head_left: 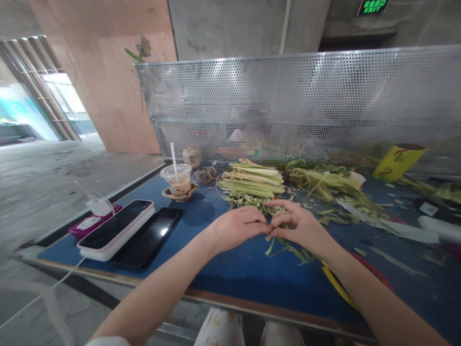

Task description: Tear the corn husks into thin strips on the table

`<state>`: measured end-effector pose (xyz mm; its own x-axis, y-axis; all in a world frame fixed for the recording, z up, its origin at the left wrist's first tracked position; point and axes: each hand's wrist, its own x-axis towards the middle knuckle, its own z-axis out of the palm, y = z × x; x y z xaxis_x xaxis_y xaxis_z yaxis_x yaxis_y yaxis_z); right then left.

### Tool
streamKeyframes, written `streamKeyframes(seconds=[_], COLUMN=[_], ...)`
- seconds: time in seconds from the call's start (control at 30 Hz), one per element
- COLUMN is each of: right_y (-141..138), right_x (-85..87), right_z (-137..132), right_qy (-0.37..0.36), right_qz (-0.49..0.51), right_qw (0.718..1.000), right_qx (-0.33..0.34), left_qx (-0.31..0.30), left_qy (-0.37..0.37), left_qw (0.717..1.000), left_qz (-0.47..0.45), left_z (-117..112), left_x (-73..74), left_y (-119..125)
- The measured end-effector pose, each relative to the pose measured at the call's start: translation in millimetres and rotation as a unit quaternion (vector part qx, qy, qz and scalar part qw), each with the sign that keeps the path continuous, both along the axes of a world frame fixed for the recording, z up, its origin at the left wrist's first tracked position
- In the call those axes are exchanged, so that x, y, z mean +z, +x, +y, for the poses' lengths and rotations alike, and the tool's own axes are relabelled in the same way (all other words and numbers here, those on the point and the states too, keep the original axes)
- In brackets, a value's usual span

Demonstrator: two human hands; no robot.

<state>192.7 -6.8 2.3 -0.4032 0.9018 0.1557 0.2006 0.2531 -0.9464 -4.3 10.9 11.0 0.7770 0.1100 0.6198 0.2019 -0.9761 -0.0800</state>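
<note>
- Brown-edged blue tabletop (230, 274) comes first, its front rim running just beyond the patterned trouser legs (220, 327).
- Between that rim and the hands, the blue surface gives a broad band of room, narrowed at the right by the forearm and a yellow curved strip (334, 283) beside it.
- At the left end, a white-cased device (120, 226) and a black phone (147, 238) lie near the table's edges, bounding the space beside the left forearm.
- Left hand (239, 228) and right hand (300, 225) meet over the table, fingertips pinched together on a small piece (270, 228) too small to identify; one right finger stretches leftward above the pinch, apart from the others.
- Loose green strips (297, 251) lie just below and beside the right hand, trailing rightward under it.
- Past the fingertips, curled greenery (243, 198) sits just beyond, partly hidden by the hands.
- Behind it, a pile of pale green stalks (252, 180) lies crosswise, with a lidded cup (178, 183) and tangled twine (204, 176) to its left.
- Husk leaves (320, 180) spread to the pile's right, toward a tilted yellow roll (398, 162).
- Perforated metal panel (306, 96) closes the far side.
</note>
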Motion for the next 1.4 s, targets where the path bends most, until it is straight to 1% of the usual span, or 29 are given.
streamKeyframes(seconds=[0.07, 0.2, 0.37, 0.47, 0.5, 0.53, 0.6, 0.67, 0.7, 0.8, 1.03, 1.2, 1.4], right_y=[-0.1, -0.5, 4.3, 8.3, 9.1, 9.5, 9.8, 9.6, 9.5, 9.4, 10.2, 12.5, 14.1], right_x=[0.5, 1.3, 0.5, 0.5, 0.5, 0.5, 0.2, -0.5, -0.7, -0.8, -1.3, -5.0, -8.7], right_z=[-0.6, -0.3, 3.3, 3.6, 3.4, 3.1, 2.8, 3.2, 3.6, 4.9, 8.0, 12.9, 14.6], right_qy=[0.004, -0.008, -0.062, -0.073, -0.075, -0.079, -0.092, -0.103, -0.107, -0.117, -0.146, -0.138, -0.130], right_qz=[0.009, 0.028, 0.062, 0.049, 0.045, 0.044, 0.046, 0.046, 0.045, 0.053, 0.080, 0.083, 0.083], right_qw=[1.000, 0.999, 0.996, 0.995, 0.995, 0.995, 0.993, 0.992, 0.991, 0.989, 0.983, 0.984, 0.986], right_qx=[0.008, 0.017, 0.031, 0.041, 0.042, 0.044, 0.048, 0.057, 0.061, 0.071, 0.075, 0.077, 0.068], left_qx=[0.018, 0.042, 0.012, 0.022, 0.028, 0.033, 0.041, 0.043, 0.043, 0.030, 0.015, 0.031, 0.011], left_qy=[0.026, 0.033, 0.029, 0.011, 0.018, 0.038, 0.108, 0.186, 0.213, 0.252, 0.269, 0.266, 0.287], left_qw=[0.999, 0.998, 0.999, 1.000, 0.999, 0.999, 0.993, 0.979, 0.972, 0.962, 0.961, 0.963, 0.958], left_qz=[-0.007, -0.014, -0.022, -0.016, -0.006, 0.005, 0.039, 0.076, 0.088, 0.098, 0.068, 0.033, 0.016], left_z=[0.0, 0.2, -3.6, -6.4, -6.9, -7.2, -7.3, -7.6, -8.0, -9.2, -6.9, -7.2, -7.9], left_x=[-0.5, -2.2, -1.0, -1.1, -1.6, -2.3, -3.9, -5.1, -5.4, -5.9, -7.3, -6.6, -3.3], left_y=[0.3, 2.4, 7.1, 9.6, 9.9, 9.9, 9.1, 8.2, 8.0, 8.3, 5.8, 3.5, 3.8])
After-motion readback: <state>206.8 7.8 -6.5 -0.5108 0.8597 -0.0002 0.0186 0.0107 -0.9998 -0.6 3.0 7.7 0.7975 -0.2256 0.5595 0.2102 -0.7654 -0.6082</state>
